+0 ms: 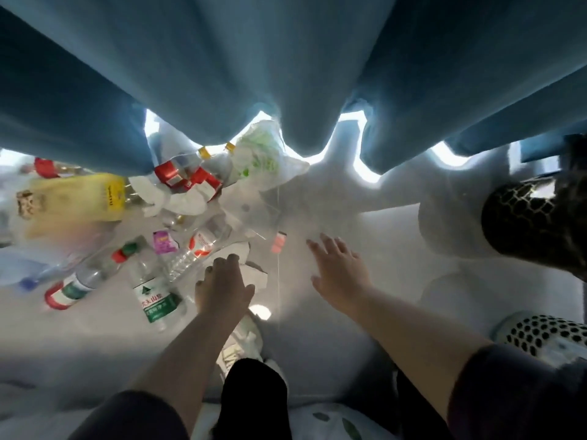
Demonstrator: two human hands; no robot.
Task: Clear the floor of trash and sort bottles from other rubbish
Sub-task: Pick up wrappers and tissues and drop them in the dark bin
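The left hand is reaching over a white paper scrap, fingers bending down, grip unclear; the right hand is lying spread and empty. The green-label bottle is lying just left of the left hand, cap pointing away

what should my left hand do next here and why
Probably close the left hand on the crumpled white paper lying right at its fingers and lift it away as non-bottle rubbish. That piece is the nearest trash. The right hand is spread open over the floor and holds nothing, and the green-label bottle just to the left could follow.
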